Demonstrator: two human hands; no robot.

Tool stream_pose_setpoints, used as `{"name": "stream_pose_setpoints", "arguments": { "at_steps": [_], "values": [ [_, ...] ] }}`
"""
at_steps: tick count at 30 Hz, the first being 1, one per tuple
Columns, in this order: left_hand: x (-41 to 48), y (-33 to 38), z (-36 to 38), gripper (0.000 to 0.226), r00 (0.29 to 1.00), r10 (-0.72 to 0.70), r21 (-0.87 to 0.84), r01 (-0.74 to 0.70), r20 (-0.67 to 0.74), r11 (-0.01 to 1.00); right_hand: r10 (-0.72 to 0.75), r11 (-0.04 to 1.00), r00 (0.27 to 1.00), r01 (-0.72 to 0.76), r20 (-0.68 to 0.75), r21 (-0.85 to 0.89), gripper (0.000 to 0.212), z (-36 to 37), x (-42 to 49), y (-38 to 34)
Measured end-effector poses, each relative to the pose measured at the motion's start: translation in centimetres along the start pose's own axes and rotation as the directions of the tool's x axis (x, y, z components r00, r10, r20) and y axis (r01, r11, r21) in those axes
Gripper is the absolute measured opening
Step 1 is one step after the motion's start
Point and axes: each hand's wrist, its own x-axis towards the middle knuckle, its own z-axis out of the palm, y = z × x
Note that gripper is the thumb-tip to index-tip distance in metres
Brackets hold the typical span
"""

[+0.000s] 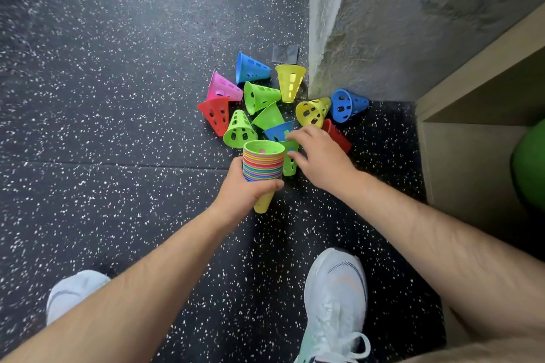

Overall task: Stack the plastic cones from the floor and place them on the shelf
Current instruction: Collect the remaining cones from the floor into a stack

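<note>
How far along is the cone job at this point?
Done: many cones are nested in the stack that the left hand holds. In hand: the right hand is on a green cone beside it; grip unclear. Left: about a dozen loose cones lie on the floor, and no cones show on the shelf.

Loose cones (267, 97) lie on the floor (118, 97), left of the shelf (472, 132).
</note>
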Motion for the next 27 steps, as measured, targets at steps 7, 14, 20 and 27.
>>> {"name": "stream_pose_setpoints", "arguments": {
  "at_steps": [7, 14, 20, 27],
  "values": [
    [0.4, -0.4, -0.6, 0.073, 1.0, 0.015, -0.002, -0.015, 0.016, 1.0, 0.042, 0.992, 0.999, -0.046, 0.031, 0.114, 0.011, -1.0, -0.1, 0.0],
    [0.4, -0.7, -0.8, 0.077, 1.0, 0.004, 0.013, -0.005, 0.03, 1.0, 0.106, 0.971, 0.994, -0.1, -0.012, 0.216, 0.01, -4.7, -0.6, 0.1],
    [0.0, -0.9, -0.4, 0.076, 0.999, 0.01, 0.07, -0.013, 0.049, 0.997, 0.063, 0.957, 0.961, 0.019, -0.269, 0.291, 0.009, -6.5, -0.6, -1.2],
    [0.0, -0.3, 0.3, 0.08, 0.998, 0.033, 0.057, -0.036, 0.06, 0.998, -0.155, 0.957, 0.967, 0.198, -0.203, 0.213, 0.013, -5.2, -1.5, -3.6]
  ]
}}
